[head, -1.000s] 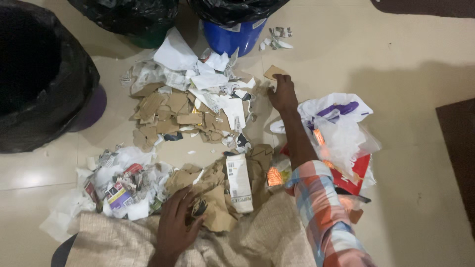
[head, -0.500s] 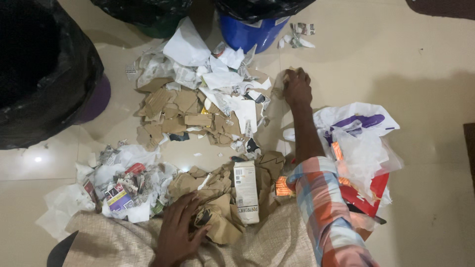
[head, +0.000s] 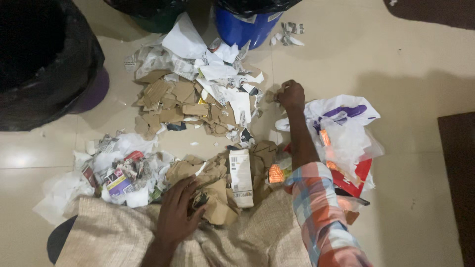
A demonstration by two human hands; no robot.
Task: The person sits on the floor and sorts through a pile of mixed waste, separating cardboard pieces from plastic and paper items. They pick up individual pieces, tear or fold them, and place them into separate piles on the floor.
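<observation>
My right hand (head: 291,95) reaches out over the floor, its fingers closed on a small brown cardboard scrap (head: 270,96) at the right edge of the far heap of torn cardboard and white paper (head: 193,99). My left hand (head: 177,210) lies with spread fingers on the near heap of brown cardboard pieces (head: 210,180), close to my lap. A white printed carton (head: 240,177) lies upright in that heap, just right of the hand. My right sleeve is checked orange, blue and white.
A heap of mixed paper and wrappers (head: 118,173) lies at the left. White plastic bags and red packaging (head: 346,133) lie right of my arm. A black-bagged bin (head: 39,59), a green bin (head: 148,20) and a blue bin (head: 242,29) stand behind. Dark mat (head: 457,173) at right.
My right hand closed on the cardboard scrap at the far heap's edge and has drawn back a little toward me. The left hand stays on the near cardboard heap.
</observation>
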